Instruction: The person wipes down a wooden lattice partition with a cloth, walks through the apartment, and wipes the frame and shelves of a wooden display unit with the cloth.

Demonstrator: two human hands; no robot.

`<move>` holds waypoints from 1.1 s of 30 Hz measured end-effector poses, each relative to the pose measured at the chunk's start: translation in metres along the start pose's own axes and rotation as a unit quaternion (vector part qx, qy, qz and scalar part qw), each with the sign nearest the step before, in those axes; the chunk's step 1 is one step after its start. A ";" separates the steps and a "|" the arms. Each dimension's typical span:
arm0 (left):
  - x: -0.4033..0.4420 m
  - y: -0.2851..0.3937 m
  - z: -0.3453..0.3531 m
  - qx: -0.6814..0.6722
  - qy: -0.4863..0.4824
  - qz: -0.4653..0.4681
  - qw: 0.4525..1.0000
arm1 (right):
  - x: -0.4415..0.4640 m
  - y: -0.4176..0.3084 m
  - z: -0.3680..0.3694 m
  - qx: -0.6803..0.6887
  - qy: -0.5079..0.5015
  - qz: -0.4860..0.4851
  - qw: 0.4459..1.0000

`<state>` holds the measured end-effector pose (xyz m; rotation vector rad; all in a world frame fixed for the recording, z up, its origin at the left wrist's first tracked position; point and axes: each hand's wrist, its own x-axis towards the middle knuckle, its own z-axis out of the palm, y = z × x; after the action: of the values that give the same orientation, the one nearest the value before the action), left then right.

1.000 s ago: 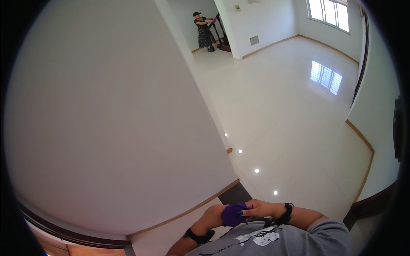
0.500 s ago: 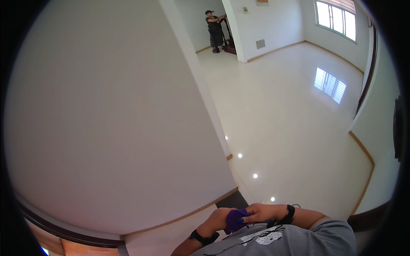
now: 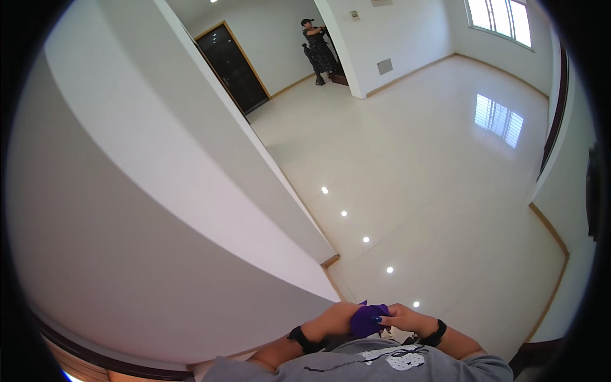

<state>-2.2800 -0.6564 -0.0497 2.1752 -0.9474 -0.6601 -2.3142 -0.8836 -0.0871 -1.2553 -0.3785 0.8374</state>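
A bunched purple cloth (image 3: 368, 322) is held in front of my chest at the bottom of the view. My right hand (image 3: 402, 319) is closed on its right side, with the dark-nailed thumb lying over the fabric. My left hand (image 3: 344, 313) meets the cloth from the other side, and the fabric covers most of its fingers. Black bands are around both wrists. Just below the cloth, by my right hand, is a small pale thing that I cannot make out.
A white wall (image 3: 159, 254) rises close on my left and ends at a corner. Ahead stretches a glossy pale floor (image 3: 414, 165). Beyond stand a dark door (image 3: 233, 67) and a person (image 3: 319, 51) by a dark railing. A window (image 3: 501, 20) is at far right.
My view has moved forward past the left wall, bringing the wall corner and dark door into sight. Both hands, still with the purple cloth, appear slightly farther right.
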 end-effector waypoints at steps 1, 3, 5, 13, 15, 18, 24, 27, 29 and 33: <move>0.017 -0.001 0.000 -0.001 -0.009 0.014 1.000 | -0.006 0.003 -0.011 0.018 0.020 -0.007 1.000; 0.051 0.003 -0.006 -0.011 -0.072 0.010 0.997 | -0.017 0.001 -0.030 0.023 0.078 0.021 0.996; 0.081 -0.003 -0.012 -0.016 -0.095 0.025 0.995 | -0.019 0.000 -0.054 0.045 0.112 0.026 0.992; 0.162 -0.078 -0.091 -0.061 -0.018 0.034 0.997 | 0.083 -0.059 -0.143 0.033 0.119 0.002 0.992; 0.181 -0.105 -0.116 -0.060 0.011 0.043 0.997 | 0.123 -0.085 -0.160 -0.032 0.119 0.006 0.992; 0.223 -0.136 -0.168 -0.065 0.065 0.056 0.994 | 0.176 -0.133 -0.191 -0.164 0.118 0.009 0.979; 0.290 -0.175 -0.250 -0.063 0.117 0.123 0.984 | 0.239 -0.182 -0.246 -0.208 0.164 -0.040 0.964; 0.334 -0.193 -0.280 -0.007 0.081 0.134 0.988 | 0.255 -0.186 -0.294 -0.162 0.184 -0.025 0.969; 0.363 -0.199 -0.311 0.001 0.057 0.102 0.993 | 0.273 -0.197 -0.336 -0.120 0.175 -0.016 0.977; 0.439 -0.233 -0.354 0.004 0.039 0.060 0.997 | 0.319 -0.216 -0.428 -0.118 0.147 -0.016 0.982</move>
<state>-1.6770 -0.7441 -0.0704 2.1164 -1.0326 -0.5105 -1.7432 -0.9562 -0.0724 -1.5658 -0.2634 0.5771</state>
